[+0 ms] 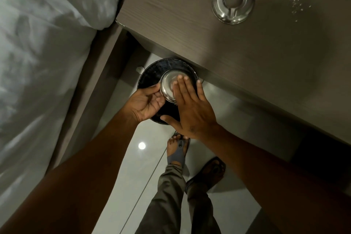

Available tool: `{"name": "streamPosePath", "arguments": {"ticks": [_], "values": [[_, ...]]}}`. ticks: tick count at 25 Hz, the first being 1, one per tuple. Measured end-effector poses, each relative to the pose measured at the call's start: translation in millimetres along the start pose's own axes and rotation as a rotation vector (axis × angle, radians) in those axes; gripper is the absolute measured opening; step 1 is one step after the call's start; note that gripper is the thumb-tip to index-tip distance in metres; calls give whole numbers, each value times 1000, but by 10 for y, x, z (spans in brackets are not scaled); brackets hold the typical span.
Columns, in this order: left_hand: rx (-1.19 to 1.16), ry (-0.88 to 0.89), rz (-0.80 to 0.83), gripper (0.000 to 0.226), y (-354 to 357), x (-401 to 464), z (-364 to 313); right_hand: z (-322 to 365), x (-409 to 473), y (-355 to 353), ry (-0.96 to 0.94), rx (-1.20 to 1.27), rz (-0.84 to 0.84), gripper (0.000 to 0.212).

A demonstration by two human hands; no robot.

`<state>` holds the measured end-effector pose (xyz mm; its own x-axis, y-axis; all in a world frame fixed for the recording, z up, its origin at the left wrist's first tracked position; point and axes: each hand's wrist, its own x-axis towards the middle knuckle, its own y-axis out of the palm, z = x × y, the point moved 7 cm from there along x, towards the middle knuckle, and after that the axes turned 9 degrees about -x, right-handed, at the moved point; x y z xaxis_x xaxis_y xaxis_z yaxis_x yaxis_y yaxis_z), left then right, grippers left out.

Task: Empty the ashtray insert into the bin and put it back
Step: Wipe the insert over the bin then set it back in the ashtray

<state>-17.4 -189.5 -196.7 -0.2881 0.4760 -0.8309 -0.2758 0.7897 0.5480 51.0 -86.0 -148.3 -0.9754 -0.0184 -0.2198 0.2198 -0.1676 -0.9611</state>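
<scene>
A round steel ashtray insert hangs upside down over a black-lined bin on the floor beside the table. My left hand grips its left rim with thumb and fingers. My right hand lies flat with its fingers spread against the insert's upturned bottom. The ashtray's ring-shaped steel top, with a round hole in its middle, rests on the brown wooden table. The bin's contents are hidden by my hands and the insert.
Pale ash specks lie on the table right of the ring. A bed with white sheets fills the left. My feet in sandals stand on the glossy tiled floor. A small white scrap lies by the bin.
</scene>
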Motion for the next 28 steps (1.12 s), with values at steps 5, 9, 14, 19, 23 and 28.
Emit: {"name": "streamPosePath", "arguments": {"ticks": [5,9,14,19,23,28], "values": [[37,-21,22,20,63,13,7,26,-28,-43,10,6,-13,108],[68,-37,-28,24,-12,-24,5,16,-23,-87,43,23,-101,109],[106,-64,3,34,-66,-5,66,76,-70,-59,-34,57,79,107],[135,-94,-88,36,-292,67,-32,-1233,-269,-898,219,-43,-386,94],[175,-73,-129,36,-327,101,-44,-2798,-569,-834,673,-136,-86,102],[203,-50,-104,49,-160,33,-52,-3243,-745,-554,773,-76,-47,112]]}}
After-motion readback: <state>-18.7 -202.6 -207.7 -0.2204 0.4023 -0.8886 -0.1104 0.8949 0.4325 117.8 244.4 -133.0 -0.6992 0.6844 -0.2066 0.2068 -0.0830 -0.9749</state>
